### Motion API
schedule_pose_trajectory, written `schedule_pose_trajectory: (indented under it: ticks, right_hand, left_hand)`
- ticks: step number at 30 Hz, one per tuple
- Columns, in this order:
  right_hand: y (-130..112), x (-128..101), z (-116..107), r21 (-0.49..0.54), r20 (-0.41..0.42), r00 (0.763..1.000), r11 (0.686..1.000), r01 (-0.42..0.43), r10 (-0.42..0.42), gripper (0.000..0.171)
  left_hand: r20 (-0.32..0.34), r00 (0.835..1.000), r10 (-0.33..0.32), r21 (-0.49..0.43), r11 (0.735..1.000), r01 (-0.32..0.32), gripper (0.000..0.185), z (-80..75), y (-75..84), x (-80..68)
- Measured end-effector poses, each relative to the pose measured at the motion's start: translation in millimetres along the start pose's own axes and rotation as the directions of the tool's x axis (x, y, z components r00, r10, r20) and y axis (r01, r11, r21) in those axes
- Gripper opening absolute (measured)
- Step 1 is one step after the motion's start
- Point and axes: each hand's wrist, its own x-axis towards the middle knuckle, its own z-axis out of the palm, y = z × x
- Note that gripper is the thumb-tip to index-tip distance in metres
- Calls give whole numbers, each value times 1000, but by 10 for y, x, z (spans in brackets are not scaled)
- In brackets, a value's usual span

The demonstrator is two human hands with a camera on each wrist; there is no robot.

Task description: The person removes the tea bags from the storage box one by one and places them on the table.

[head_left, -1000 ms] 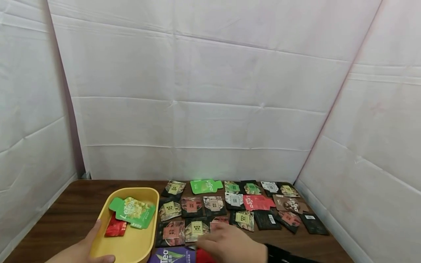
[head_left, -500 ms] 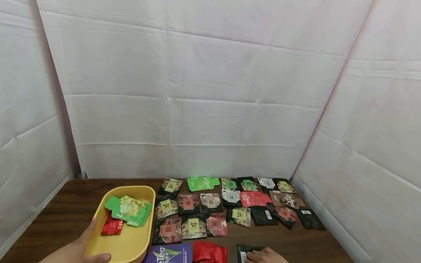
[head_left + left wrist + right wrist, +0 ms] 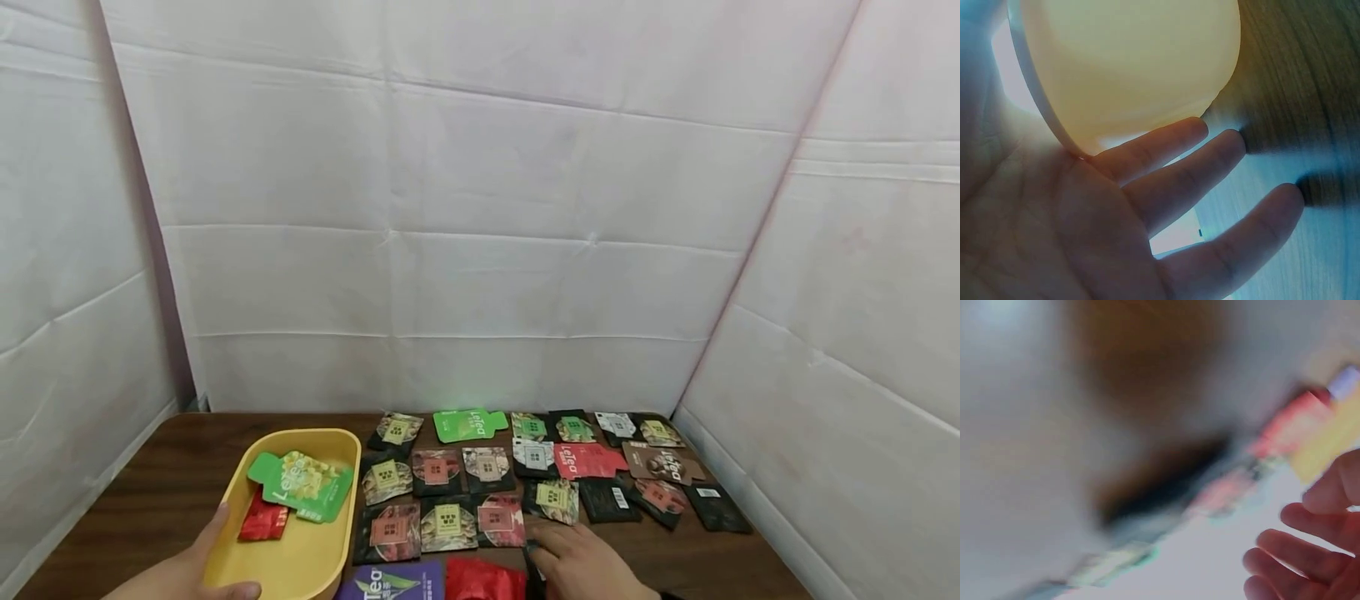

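Observation:
My left hand (image 3: 187,567) grips the near left corner of a yellow tray (image 3: 296,575), thumb over the rim. In the left wrist view the fingers (image 3: 1185,178) spread below the tray's wall (image 3: 1141,69). Inside the tray lie a green LeTea packet (image 3: 311,487) and a small red sachet (image 3: 264,517). My right hand (image 3: 588,562) reaches over the near side of the table, partly covering a black tea packet (image 3: 534,575). Its fingers (image 3: 1297,550) look loosely bent in the right wrist view, with nothing seen in them.
Rows of tea packets cover the wooden table (image 3: 150,500), among them a bright green one (image 3: 468,425), a red one (image 3: 588,460) and a brown one (image 3: 660,464). A purple packet (image 3: 397,581) and a red sachet (image 3: 483,579) lie nearest. White cloth walls (image 3: 480,208) enclose the table.
My right hand went from above the front packets to the black packet at the near right, then moved up and left over it. The left hand stays on the tray.

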Motion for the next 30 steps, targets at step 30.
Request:
schedule_pose_trajectory:
  ticks: [30]
  right_hand:
    - [-1056,2792,132,-244,122,930,919,-310,347,12]
  left_hand:
    - [120,983,142,119,981,-156,118,-3,165,231]
